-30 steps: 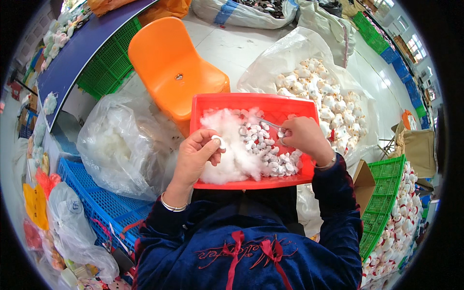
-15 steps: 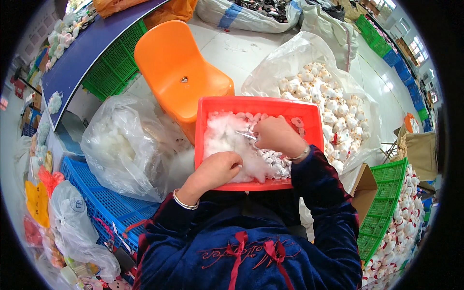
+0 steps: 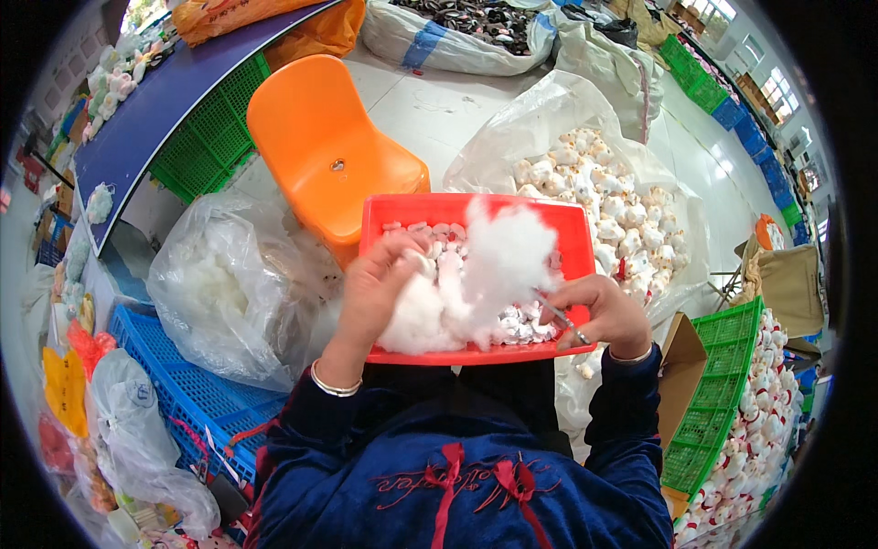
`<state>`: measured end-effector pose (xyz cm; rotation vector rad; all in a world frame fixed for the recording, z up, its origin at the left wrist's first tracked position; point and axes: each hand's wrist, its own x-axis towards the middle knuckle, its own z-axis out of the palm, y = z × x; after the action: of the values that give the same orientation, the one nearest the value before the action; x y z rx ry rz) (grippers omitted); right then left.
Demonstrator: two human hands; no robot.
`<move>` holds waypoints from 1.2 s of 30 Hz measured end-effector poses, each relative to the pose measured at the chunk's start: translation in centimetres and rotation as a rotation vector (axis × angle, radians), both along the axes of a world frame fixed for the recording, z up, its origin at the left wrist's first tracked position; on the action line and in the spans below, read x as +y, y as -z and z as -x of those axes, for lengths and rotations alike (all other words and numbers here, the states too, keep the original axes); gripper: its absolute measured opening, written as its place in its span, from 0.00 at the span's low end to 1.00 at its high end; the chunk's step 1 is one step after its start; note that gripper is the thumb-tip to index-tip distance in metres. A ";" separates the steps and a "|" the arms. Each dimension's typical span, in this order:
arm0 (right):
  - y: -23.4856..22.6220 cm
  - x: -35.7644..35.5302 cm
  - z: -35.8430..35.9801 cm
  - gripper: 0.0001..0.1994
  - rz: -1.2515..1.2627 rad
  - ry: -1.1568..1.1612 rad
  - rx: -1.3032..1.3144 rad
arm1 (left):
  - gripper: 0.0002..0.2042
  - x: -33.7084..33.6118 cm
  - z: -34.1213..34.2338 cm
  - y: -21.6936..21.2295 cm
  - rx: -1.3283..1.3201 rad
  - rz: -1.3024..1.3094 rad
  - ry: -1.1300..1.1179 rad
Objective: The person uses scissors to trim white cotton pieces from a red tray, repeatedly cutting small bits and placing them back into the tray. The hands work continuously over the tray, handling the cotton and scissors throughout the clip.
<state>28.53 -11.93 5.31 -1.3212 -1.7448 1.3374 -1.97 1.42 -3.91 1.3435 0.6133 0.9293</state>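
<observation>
A red plastic tray (image 3: 572,220) rests at my lap, holding white stuffing fibre (image 3: 416,320) and several small white and silvery pieces (image 3: 521,327). My right hand (image 3: 604,316), at the tray's near right corner, grips metal forceps (image 3: 576,331) with ring handles. A large loose tuft of stuffing (image 3: 512,256) stands up at the tips of the forceps. My left hand (image 3: 380,279) is raised over the tray's left side, fingers pinched together around a small pale piece, mostly hidden by the fingers.
Beyond the tray stands an orange chair (image 3: 334,151). A clear bag of stuffing (image 3: 229,284) and a blue crate (image 3: 178,366) lie left. To the right are a bag of white plush pieces (image 3: 631,220) and a green crate (image 3: 718,393). A blue table (image 3: 155,110) stands far left.
My right hand has drawn back toward the near right corner, lifting a tuft of stuffing with the forceps. My left hand has moved up and away from the stuffing.
</observation>
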 end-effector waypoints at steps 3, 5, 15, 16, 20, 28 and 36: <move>0.5 0.2 2.1 0.20 0.086 -0.082 0.028 | 0.07 0.3 -1.4 -1.8 -0.590 0.238 0.082; 1.1 0.7 3.5 0.19 0.179 -0.112 0.013 | 0.07 -0.7 -3.2 -2.7 -0.666 0.315 0.246; 2.5 -2.7 3.4 0.28 -0.268 0.141 -0.503 | 0.05 -1.7 -5.2 -1.4 -0.499 0.426 -0.070; 1.4 -3.2 3.5 0.33 -0.180 0.191 -0.447 | 0.05 -1.7 -5.2 -1.3 -0.464 0.404 -0.078; 0.5 -2.5 4.9 0.35 -0.347 0.143 -0.556 | 0.05 -2.9 -5.9 -2.0 -0.417 0.391 -0.034; 3.3 -1.2 3.5 0.16 -0.282 0.076 -0.230 | 0.06 -3.0 -4.9 -1.9 -0.517 0.528 0.105; 2.4 -3.6 2.6 0.19 -0.283 0.412 -0.334 | 0.08 -3.4 -4.5 -2.1 -0.125 0.241 -0.070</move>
<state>25.94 -15.54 2.96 -1.6876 -1.6688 0.6462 2.53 -1.99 -1.84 1.0474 0.6568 0.9561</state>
